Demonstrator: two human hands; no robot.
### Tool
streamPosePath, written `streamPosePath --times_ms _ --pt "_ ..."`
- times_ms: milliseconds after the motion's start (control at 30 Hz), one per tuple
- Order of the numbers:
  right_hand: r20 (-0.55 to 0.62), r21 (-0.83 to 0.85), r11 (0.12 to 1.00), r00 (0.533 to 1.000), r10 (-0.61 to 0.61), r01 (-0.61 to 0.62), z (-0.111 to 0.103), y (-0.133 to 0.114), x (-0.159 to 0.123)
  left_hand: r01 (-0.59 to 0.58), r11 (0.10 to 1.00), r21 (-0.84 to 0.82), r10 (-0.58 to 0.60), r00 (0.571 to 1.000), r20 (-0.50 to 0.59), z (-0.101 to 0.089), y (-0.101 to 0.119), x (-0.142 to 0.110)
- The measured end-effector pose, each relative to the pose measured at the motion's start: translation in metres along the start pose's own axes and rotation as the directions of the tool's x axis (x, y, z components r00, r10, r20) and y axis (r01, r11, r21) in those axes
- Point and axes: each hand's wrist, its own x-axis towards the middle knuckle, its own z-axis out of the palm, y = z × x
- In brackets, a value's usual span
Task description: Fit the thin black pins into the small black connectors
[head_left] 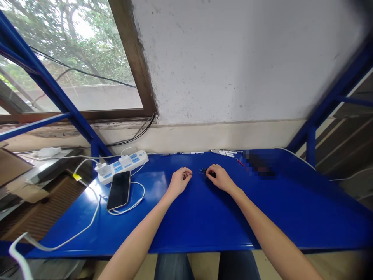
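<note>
Both my hands rest on a blue table (204, 217). My left hand (181, 179) is curled into a loose fist, and I see nothing in it. My right hand (219, 177) has its fingers pinched on a small black part (203, 170) that lies on the table just left of the fingertips. The two hands are a short gap apart near the table's middle.
A white power strip (122, 165) with plugs sits at the back left. A black phone (119, 189) lies in front of it with a white cable (131, 206). Several small white parts (225, 153) line the back edge by the wall. A blurred dark patch (259, 163) is at the back right.
</note>
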Motion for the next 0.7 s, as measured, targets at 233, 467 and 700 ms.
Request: streamPosePath --times_ms 233,467,700 --pt "0.059 0.539 0.819 0.979 0.193 -0.194 -0.003 -0.013 0.002 0.108 0.958 -0.266 -0.120 0.992 -0.028 -0.003 0.000 0.004" --pt "0.146 0.773 0.555 0.938 0.313 -0.306 -0.006 -0.011 0.004 0.186 0.915 -0.358 -0.195 0.981 0.012 -0.004 0.008 0.004" --pt "0.237 0.895 0.323 0.942 0.237 -0.307 -0.011 -0.015 0.003 0.189 0.862 -0.471 -0.211 0.977 0.006 -0.007 0.017 0.002"
